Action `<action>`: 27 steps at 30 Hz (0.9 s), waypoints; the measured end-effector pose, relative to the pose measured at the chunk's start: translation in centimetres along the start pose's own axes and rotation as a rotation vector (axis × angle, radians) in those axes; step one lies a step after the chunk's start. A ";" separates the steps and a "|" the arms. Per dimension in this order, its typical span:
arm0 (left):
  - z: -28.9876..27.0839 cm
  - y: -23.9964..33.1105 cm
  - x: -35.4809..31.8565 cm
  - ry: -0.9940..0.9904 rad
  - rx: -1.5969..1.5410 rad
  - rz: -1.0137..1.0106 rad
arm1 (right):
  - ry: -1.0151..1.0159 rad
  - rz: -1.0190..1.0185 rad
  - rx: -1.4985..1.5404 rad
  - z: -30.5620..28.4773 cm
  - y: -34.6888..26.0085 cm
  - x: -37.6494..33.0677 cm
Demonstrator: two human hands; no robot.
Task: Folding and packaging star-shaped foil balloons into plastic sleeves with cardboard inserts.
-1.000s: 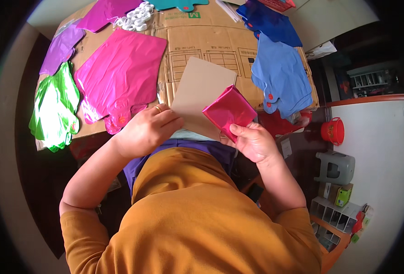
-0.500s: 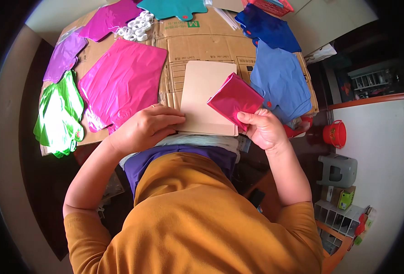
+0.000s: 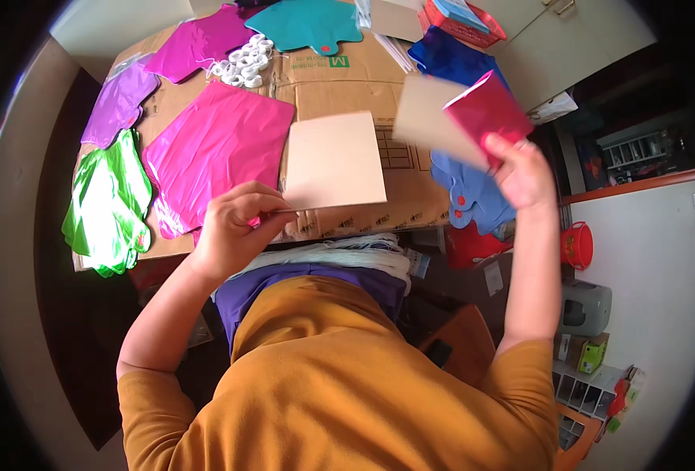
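My left hand (image 3: 241, 228) pinches the lower left corner of a square beige cardboard sheet (image 3: 336, 165), held tilted just above the table's near edge. Up to the right, my right hand (image 3: 524, 177) is closed on a folded, shiny magenta foil packet (image 3: 489, 114). A second beige cardboard sheet (image 3: 430, 114) sticks out behind the packet and looks held along with it, though the grip itself is hidden. Beside my left hand lies a stack of flat pink foil sheets (image 3: 222, 149). Flat light-blue foil pieces (image 3: 473, 192) lie below the raised packet.
Brown cardboard (image 3: 324, 82) covers the table. Around its edges lie green foil (image 3: 108, 204), lilac foil (image 3: 120, 102), purple foil (image 3: 194, 43), teal foil (image 3: 304, 23) and dark-blue foil (image 3: 449, 55). White ribbon rolls (image 3: 245, 63) are heaped at the back, with a red basket (image 3: 473, 31) far right.
My right hand has risen up and rightward with the magenta packet, a cardboard sheet now behind it. My left hand, earlier resting at the cardboard's edge, now pinches a raised sheet.
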State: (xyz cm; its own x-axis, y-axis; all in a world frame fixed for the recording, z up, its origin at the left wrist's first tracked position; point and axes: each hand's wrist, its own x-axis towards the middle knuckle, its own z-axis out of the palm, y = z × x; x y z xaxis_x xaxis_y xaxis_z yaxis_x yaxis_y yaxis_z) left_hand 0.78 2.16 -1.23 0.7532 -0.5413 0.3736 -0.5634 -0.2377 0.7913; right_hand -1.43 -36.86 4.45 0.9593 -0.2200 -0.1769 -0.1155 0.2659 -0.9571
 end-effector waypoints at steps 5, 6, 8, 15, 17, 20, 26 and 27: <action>2.3 -0.5 -1.0 -0.066 -0.016 -0.023 | 0.016 0.069 -0.171 -6.8 -1.4 9.3; 2.6 -0.6 -1.3 -0.065 0.021 -0.002 | 0.069 0.076 -0.207 -6.5 -0.9 10.1; 3.3 -0.9 -1.7 -0.070 0.088 0.046 | 0.113 0.050 -0.374 -7.0 -0.6 10.6; 3.6 -1.5 -3.4 0.030 0.290 0.267 | -0.115 -0.127 -0.464 3.7 2.3 -0.8; 3.8 -1.2 -4.3 0.101 0.283 0.252 | -0.285 0.061 -0.340 6.8 5.2 -3.7; 5.0 -0.9 -7.9 0.142 0.098 -0.032 | -0.364 0.220 -0.254 8.4 9.0 -4.6; 9.1 -3.3 -8.0 0.017 -0.834 -0.658 | -0.440 0.212 -0.401 10.3 9.8 -3.5; 9.5 -3.4 -7.6 0.009 -0.911 -0.640 | -0.471 0.222 -0.413 10.3 10.1 -3.2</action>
State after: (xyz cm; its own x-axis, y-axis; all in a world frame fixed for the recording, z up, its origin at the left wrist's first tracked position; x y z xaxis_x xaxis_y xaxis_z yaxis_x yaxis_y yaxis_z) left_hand -6.23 -0.60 -11.38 0.8201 -0.5238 -0.2302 0.3872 0.2118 0.8973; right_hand -3.01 -23.78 -2.30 0.9004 0.2576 -0.3506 -0.3227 -0.1451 -0.9353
